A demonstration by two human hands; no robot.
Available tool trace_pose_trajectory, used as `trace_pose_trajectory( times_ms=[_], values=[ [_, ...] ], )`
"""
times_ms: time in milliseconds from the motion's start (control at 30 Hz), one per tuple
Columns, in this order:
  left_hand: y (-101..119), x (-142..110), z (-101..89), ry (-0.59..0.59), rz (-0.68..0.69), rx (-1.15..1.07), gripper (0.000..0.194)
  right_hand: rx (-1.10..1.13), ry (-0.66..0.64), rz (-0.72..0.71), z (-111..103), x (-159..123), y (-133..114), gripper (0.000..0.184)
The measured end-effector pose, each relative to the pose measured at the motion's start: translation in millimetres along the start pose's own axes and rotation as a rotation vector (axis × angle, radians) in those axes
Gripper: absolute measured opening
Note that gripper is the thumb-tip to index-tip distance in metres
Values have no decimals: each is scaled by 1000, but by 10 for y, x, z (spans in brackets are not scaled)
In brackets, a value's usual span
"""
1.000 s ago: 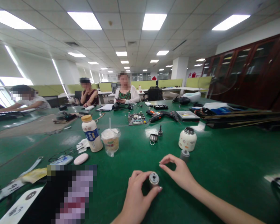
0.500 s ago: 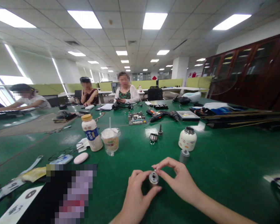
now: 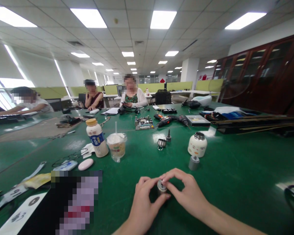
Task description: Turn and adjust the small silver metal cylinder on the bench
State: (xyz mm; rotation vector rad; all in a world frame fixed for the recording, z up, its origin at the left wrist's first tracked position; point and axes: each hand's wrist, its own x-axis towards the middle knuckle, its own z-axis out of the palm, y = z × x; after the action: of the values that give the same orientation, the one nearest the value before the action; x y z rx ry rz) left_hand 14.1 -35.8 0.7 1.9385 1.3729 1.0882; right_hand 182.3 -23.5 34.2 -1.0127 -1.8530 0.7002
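Gripping a small metal cylinder [image 3: 161, 187] at 6 o'clock on the green counter [image 3: 235, 169], left hand [image 3: 142, 204] wrapped round its side and right hand [image 3: 188, 192] now closed in from 3 o'clock, fingertips pinching its top where a second ago they hovered apart, so both hands hold the one part. Standing clear beyond: a grey cap [image 3: 193, 162] and white jar [image 3: 197, 144] at 1 o'clock, a small metal fitting [image 3: 161, 143] at 12, a drink cup [image 3: 116, 146] and milk bottle [image 3: 96, 137] at 11, none crowding the hands.
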Motion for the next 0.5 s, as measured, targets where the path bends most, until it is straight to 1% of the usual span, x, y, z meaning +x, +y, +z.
trace_pose_trajectory(
  times_ms=[100, 167, 233, 267, 333, 400, 500],
  values=[
    [-15, -10, 0, -2, 9, 1, 31, -24, -47, 31, 10, 5, -13, 12],
    [-17, -20, 2, -3, 6, 5, 31, -29, -51, 55, 19, 8, -16, 10],
    [-12, -27, 3, -6, 2, 11, 32, -30, -17, 78, 19, 13, -11, 3],
    [-7, -29, 3, -8, -1, 14, 32, -30, 14, 85, 14, 15, -6, 2],
    [1, -29, 2, -14, -8, 18, 33, -30, 82, 83, 1, 20, 3, 8],
    [4, -27, 2, -17, -14, 16, 33, -30, 107, 69, -10, 21, 8, 10],
    [-1, -23, 3, -15, -11, 4, 32, -40, 31, 57, 0, 12, 10, 11]
  ],
)
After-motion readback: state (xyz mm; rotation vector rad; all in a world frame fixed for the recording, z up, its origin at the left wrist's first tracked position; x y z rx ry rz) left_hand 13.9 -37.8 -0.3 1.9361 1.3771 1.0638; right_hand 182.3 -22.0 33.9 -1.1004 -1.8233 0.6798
